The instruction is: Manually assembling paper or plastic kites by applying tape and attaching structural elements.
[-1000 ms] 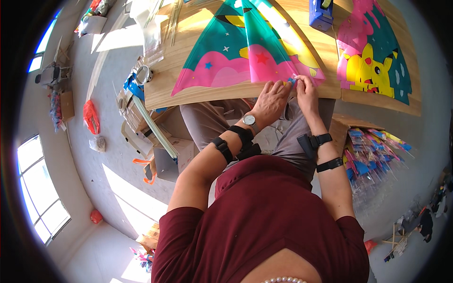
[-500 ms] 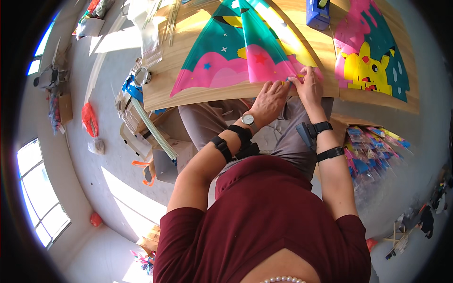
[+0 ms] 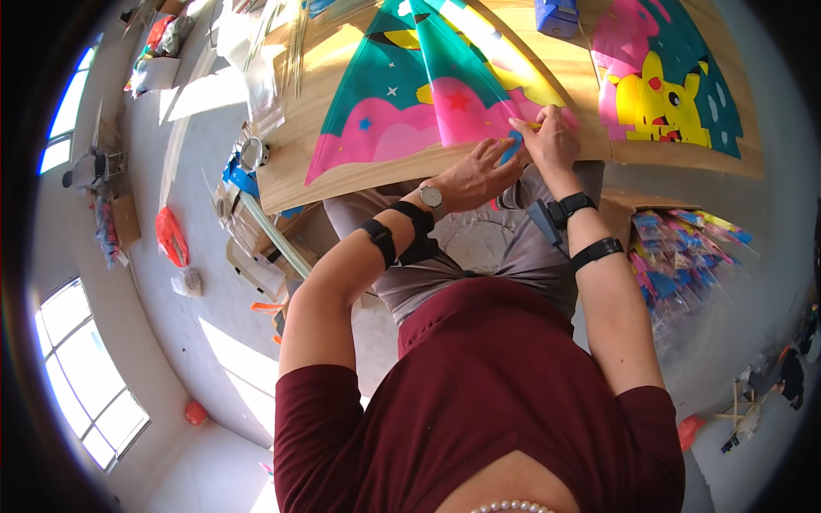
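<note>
A triangular kite sail [image 3: 376, 132], printed in green, pink and yellow, lies partly folded on the wooden table before me. At its near right corner my right hand [image 3: 553, 145] pinches the pink edge between thumb and fingers. Close beside it, just past the table's near edge, my left hand [image 3: 475, 177] has its fingers closed around a small blue strip [image 3: 510, 147]. The strip reaches toward the right thumb; whether it is joined to the sail I cannot make out.
A second printed sail [image 3: 671, 103] lies on the table's right part [image 3: 727, 162]. A blue box-shaped object [image 3: 558, 17] stands at the back. Thin rods [image 3: 299, 43] and a tape roll [image 3: 254, 153] are at the left. Packaged bundles [image 3: 680, 256] fill a carton by my right knee.
My left hand has drawn back slightly toward me and left, and more of the blue strip shows between the hands. My right hand still pinches the sail's corner. The view has shifted a little.
</note>
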`<state>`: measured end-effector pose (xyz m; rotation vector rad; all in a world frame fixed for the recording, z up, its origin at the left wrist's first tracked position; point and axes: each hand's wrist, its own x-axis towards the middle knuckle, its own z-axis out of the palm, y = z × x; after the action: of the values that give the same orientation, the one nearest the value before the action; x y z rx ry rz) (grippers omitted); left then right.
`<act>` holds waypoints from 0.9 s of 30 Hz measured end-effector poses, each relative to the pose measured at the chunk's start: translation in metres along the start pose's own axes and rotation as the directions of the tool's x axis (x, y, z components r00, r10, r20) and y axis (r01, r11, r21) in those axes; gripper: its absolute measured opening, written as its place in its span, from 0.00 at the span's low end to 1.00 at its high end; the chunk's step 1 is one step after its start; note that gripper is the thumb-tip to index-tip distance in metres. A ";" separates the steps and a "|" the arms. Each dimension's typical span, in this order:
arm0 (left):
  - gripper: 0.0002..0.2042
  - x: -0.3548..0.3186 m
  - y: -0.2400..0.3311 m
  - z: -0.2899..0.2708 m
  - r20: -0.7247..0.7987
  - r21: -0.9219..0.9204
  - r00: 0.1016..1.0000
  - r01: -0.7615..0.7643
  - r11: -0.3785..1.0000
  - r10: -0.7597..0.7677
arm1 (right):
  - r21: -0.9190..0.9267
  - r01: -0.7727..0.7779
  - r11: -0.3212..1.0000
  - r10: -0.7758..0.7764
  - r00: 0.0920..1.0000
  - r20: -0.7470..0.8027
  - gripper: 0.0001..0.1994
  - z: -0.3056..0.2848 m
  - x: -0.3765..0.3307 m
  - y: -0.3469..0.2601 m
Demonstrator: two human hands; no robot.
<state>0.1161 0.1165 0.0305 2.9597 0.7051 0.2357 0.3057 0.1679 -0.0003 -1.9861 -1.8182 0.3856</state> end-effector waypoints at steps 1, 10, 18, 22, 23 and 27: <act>0.24 -0.002 0.002 0.002 0.004 0.002 1.000 -0.001 1.000 0.001 | -0.015 -0.016 1.000 0.016 1.000 0.011 0.27 -0.001 -0.001 -0.004; 0.29 0.021 0.019 0.015 -0.095 -0.121 0.941 0.312 0.942 -0.324 | -0.006 -0.007 1.000 0.008 0.999 0.054 0.28 -0.007 0.002 0.000; 0.30 0.000 0.018 0.008 -0.073 -0.140 0.959 0.263 0.955 -0.275 | -0.041 0.041 0.998 -0.040 0.999 0.026 0.28 -0.003 0.006 -0.001; 0.25 -0.033 0.035 0.022 -0.077 -0.246 0.992 0.083 0.966 -0.105 | -0.069 0.135 0.988 -0.142 0.983 -0.117 0.23 0.010 0.004 0.018; 0.23 -0.042 0.039 0.032 -0.028 -0.295 1.000 -0.005 0.955 -0.004 | -0.047 0.174 0.984 -0.179 0.975 -0.130 0.20 0.010 0.004 0.024; 0.15 -0.056 0.050 0.118 0.361 -0.365 0.920 0.287 0.886 -0.150 | -0.027 0.202 0.979 -0.204 0.969 -0.138 0.14 0.001 0.002 0.036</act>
<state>0.1092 0.0403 -0.0866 2.4085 0.8204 -0.1101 0.3364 0.1677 -0.0185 -1.7652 -1.9143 0.1681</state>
